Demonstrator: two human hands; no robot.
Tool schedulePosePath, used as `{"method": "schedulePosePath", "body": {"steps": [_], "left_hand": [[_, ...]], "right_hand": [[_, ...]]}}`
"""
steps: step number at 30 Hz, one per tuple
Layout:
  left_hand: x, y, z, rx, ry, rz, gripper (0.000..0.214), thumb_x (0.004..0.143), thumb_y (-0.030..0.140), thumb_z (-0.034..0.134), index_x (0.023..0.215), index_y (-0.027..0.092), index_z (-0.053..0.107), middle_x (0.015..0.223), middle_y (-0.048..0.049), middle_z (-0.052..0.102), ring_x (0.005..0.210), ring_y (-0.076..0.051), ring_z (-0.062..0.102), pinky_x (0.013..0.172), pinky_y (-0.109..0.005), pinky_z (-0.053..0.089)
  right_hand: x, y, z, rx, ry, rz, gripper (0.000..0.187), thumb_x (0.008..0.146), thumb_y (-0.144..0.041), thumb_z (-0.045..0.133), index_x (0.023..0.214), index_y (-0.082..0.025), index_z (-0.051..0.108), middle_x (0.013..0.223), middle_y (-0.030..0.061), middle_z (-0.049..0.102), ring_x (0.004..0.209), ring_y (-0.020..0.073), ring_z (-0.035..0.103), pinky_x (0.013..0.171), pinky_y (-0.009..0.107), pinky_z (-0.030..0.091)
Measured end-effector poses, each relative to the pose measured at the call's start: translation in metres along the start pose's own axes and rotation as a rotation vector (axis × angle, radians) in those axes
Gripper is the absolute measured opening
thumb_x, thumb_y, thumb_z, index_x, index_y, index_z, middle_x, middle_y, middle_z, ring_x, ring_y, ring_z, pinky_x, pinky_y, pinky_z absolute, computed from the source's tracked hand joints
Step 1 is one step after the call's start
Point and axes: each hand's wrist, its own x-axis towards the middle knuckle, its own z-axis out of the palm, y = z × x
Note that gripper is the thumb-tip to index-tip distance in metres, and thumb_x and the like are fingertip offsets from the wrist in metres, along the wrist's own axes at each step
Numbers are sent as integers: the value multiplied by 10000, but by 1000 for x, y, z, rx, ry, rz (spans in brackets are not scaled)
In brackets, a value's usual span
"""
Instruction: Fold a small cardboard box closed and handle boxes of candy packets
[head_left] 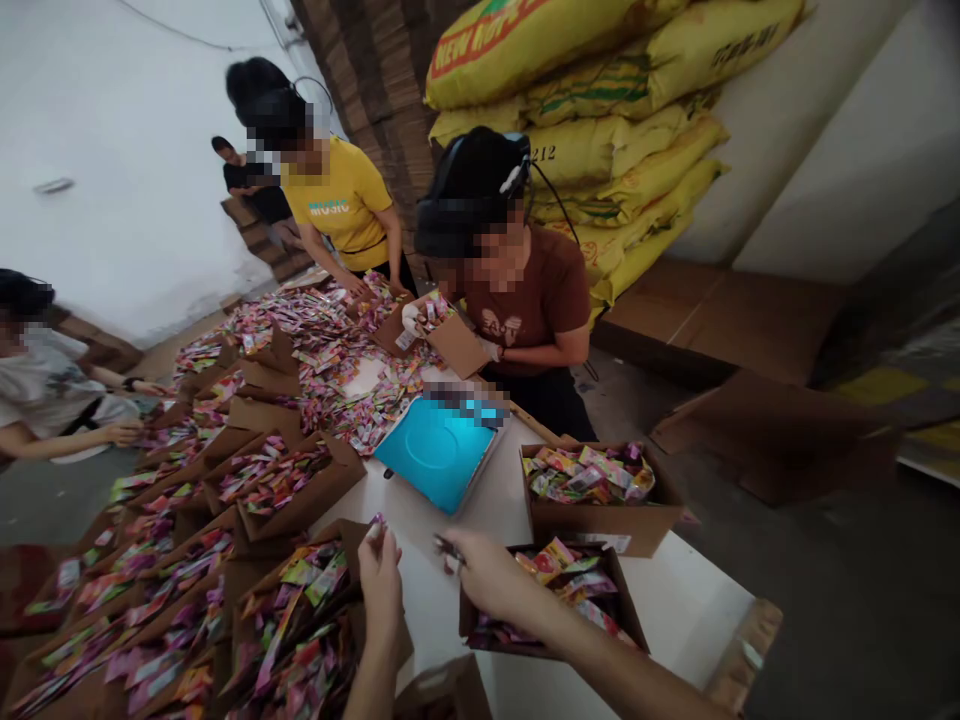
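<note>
A small sachet (377, 522) is pinched by the left hand (381, 580) and another (448, 546) by the right hand (484, 575) near the tabletop's (450, 600) near edge, so either could be dropped outside the open box (559, 590) through a loose grip.

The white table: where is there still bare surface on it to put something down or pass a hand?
Bare white table runs between the left hand and right hand, from the blue scale toward the near edge. Another patch lies at the right corner beyond the two sachet boxes. The left side is crowded with open cartons and loose sachets.
</note>
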Motion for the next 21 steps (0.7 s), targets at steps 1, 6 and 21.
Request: {"method": "schedulePosePath", "body": {"steps": [1,6,21], "left_hand": [[9,3,13,-19,-3,-63,181,836,238,540,1004,170,525,1179,-106,548,1145,-235,534,974,-400,460],[32,-12,37,-47,2,-346,114,860,197,531,958,180,476,1165,-114,528,1106,-211,549,982,-435,453],[51,-53,48,-57,18,-653,53,883,201,508,901,151,514,1249,-164,551,1258,-280,478,1040,-463,414]], "right_hand": [[-5,0,-6,-75,-66,-24,292,773,-84,486,976,-194,665,964,77,696,895,217,632,698,253,413],[-12,27,-76,-534,-198,-78,374,723,-64,550,1058,-195,654,996,115,689,912,271,645,692,287,428],[155,163,-201,-1102,-169,48,404,924,-314,375,967,-81,701,991,239,667,968,310,636,753,363,469]]}}
